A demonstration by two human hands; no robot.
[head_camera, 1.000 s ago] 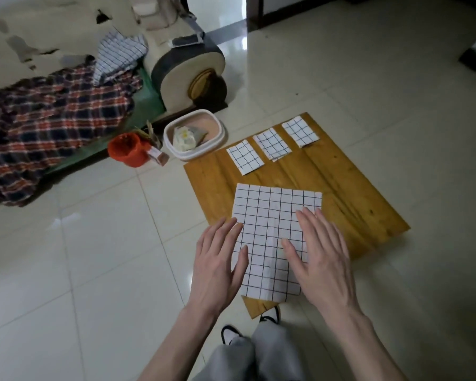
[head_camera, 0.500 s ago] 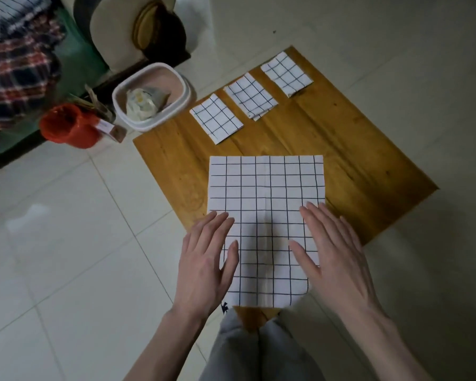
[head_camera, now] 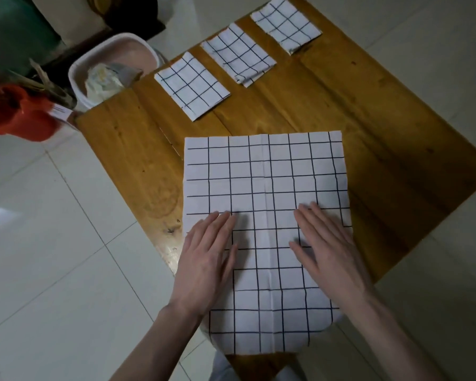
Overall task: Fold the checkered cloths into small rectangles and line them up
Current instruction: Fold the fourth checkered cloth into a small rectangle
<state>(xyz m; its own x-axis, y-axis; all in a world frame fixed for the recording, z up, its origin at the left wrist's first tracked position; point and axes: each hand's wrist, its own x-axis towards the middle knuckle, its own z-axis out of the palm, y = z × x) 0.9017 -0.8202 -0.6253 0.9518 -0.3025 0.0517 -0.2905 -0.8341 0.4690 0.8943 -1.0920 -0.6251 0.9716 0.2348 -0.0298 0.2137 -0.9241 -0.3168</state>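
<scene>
Checkered cloth (head_camera: pixel 264 188), unfolded: lies flat on the bench (head_camera: pixel 382 133), left hand (head_camera: pixel 206 259) and right hand (head_camera: pixel 330 248) spread, palms down, on its near half. Likely light, limp, creasing readily; best pinched at the near corners. Three folded cloths (head_camera: pixel 191 85) in a row beyond the hands.

Large checkered cloth (head_camera: pixel 264 215) spread flat on wooden board (head_camera: pixel 368 133), near edge overhanging board toward person. Left hand (head_camera: pixel 206 259) and right hand (head_camera: pixel 330 251) both flat on cloth, fingers straight, one either side of centre crease. Three folded cloths in diagonal row at far edge: left (head_camera: pixel 191 85), middle (head_camera: pixel 238 55), right (head_camera: pixel 285 24). White tub (head_camera: pixel 116 50) and red container (head_camera: pixel 17 112) on tiled floor (head_camera: pixel 66 243), off board's left corner.
</scene>
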